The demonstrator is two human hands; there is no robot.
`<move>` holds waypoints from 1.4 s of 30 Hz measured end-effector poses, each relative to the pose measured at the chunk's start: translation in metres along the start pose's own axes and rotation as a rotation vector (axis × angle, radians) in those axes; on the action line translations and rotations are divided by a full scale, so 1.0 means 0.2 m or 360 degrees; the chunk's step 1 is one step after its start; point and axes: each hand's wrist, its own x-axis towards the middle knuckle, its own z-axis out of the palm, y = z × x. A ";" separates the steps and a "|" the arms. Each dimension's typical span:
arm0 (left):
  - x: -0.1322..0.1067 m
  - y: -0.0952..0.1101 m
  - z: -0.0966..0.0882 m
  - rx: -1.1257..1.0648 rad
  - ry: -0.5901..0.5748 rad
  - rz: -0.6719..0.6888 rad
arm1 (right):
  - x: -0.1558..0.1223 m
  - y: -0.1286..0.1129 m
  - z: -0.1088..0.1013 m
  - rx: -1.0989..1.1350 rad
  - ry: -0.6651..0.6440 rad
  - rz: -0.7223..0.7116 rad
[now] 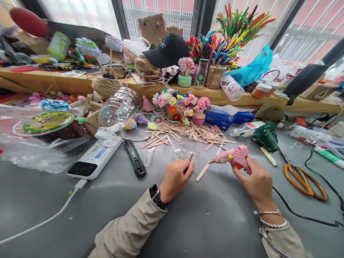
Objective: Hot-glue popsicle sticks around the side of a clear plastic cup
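Observation:
A pink hot glue gun (236, 157) is in my right hand (256, 179), its nozzle pointing left, with a black cord trailing from it to the right. My left hand (177, 177) is closed with thumb and fingers pinched on a short wooden craft stick (191, 157), whose tip pokes up above the fingers. Between my hands a longer craft stick (202, 173) lies on the grey table, near the nozzle. Just beyond my left hand is a crumpled piece of clear plastic (184, 150). A pile of craft sticks (188, 132) spreads behind it.
Left of my hands are a green utility knife (134, 157), a clear ruler (149, 157) and a white power bank (95, 157) with a cable. Orange-handled scissors (305, 179) lie at right. A wooden ledge (161, 92) crowded with craft supplies runs along the back.

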 end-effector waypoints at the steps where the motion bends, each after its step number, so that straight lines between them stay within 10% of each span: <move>1: 0.00 0.00 0.00 -0.0003 0.0001 0.0000 | 0.00 0.00 0.00 0.0022 -0.0013 0.0023; 16: 0.00 0.01 0.00 -0.0066 -0.0003 0.0011 | 0.02 -0.05 -0.07 0.0377 -0.0285 0.0505; 28: -0.01 0.00 0.00 -0.0012 0.0010 0.0060 | 0.03 0.04 -0.02 0.0747 -0.0258 0.1310; 42: -0.01 -0.01 0.01 -0.0019 -0.0003 0.0065 | 0.01 0.20 0.13 0.0301 -0.0440 0.1006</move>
